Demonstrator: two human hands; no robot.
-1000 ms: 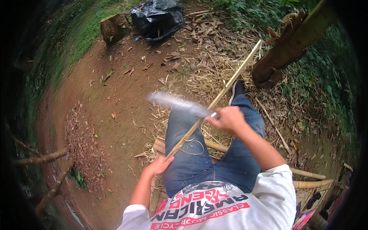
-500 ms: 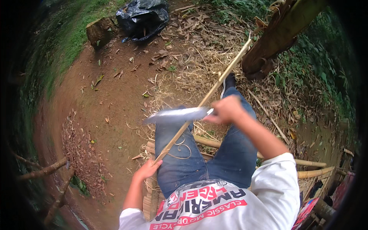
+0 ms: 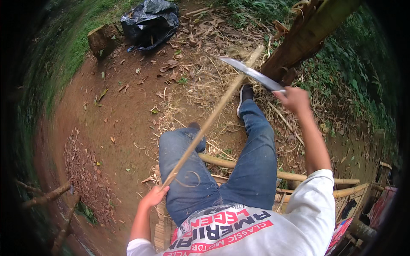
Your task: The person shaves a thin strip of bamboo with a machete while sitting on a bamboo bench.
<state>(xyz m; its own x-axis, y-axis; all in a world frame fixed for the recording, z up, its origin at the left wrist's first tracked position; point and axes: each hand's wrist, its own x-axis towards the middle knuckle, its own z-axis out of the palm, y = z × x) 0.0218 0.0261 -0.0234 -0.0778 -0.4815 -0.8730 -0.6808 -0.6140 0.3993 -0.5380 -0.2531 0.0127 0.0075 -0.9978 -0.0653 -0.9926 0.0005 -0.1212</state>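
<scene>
Bare dirt ground [image 3: 119, 123] is seen spread beyond the fingers of both hands, littered with dry leaves and straw. A thick leaning trunk [image 3: 307, 38] is seen just beyond the right fingers, at upper right. A black plastic bag [image 3: 150, 22] is lain far beyond the left fingers, at the top, with a cut stump [image 3: 102, 39] just beside it. The legs in blue jeans [image 3: 239, 162] are stretched out between the two hands. Bamboo poles [image 3: 294, 176] are laid crosswise under the legs, nearer the body than the right fingers.

A long thin bamboo stick [image 3: 209, 121] is held at its lower end by the left hand [image 3: 153, 197]; it is slanted up and away from the left fingers, across the left knee, toward the trunk. The left fingers are wrapped shut round the stick end. A thin curled shaving [image 3: 190, 179] is hung off the stick just above the left fingers.

A long machete [image 3: 250, 72] is gripped by the right hand [image 3: 294, 99], raised; the blade is pointed up-left from the right fingers and is apart from the stick, a little blurred. The right fingers are closed tight on the handle. A dark shoe [image 3: 245, 94] is seen left of the right fingers.
</scene>
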